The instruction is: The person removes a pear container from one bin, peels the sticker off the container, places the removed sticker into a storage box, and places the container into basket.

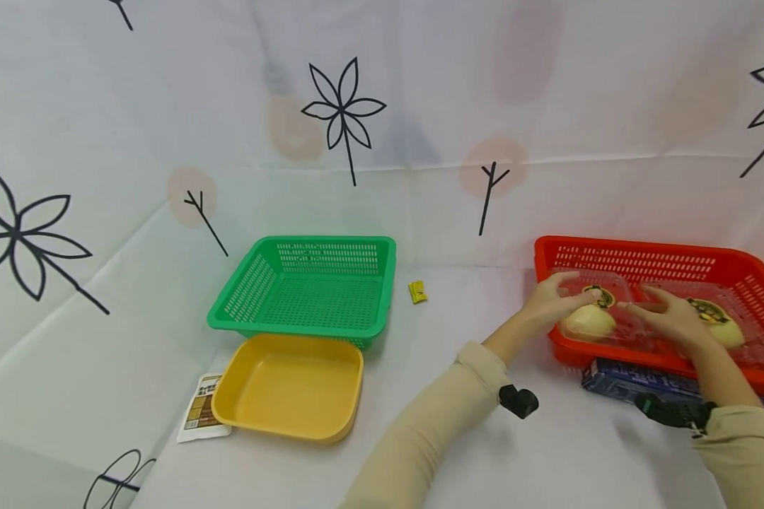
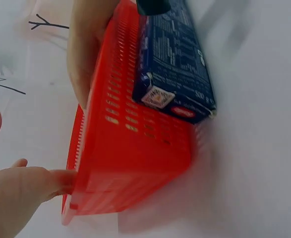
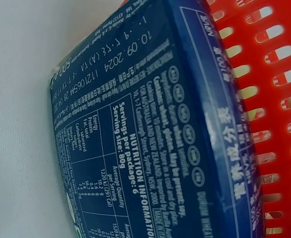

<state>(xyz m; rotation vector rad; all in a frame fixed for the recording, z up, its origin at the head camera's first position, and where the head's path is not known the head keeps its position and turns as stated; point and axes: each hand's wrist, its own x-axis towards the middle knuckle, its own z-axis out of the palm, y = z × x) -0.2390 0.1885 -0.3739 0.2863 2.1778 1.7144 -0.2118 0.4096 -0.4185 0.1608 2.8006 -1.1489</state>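
Observation:
A red basket (image 1: pixel 675 367) on the right holds two clear plastic clamshell boxes. The left box (image 1: pixel 611 283) has a round dark label and a pale, rounded item inside. A similar pale item shows in the right box (image 1: pixel 738 297). My left hand (image 1: pixel 550 304) reaches over the basket's left end with spread fingers at the left box; its thumb (image 2: pixel 61 181) is by the rim in the left wrist view. My right hand (image 1: pixel 678 322) extends its fingers over the area between the boxes. Fingertip contact with the plastic is unclear.
A dark blue pasta box (image 3: pixel 150 119) lies against the front of the red basket. Further left stand a green basket (image 1: pixel 331 304) and a yellow tray (image 1: pixel 293 389), with a white packet (image 1: pixel 200 417) beside it. A small yellow sachet (image 1: pixel 417 291) lies mid-table.

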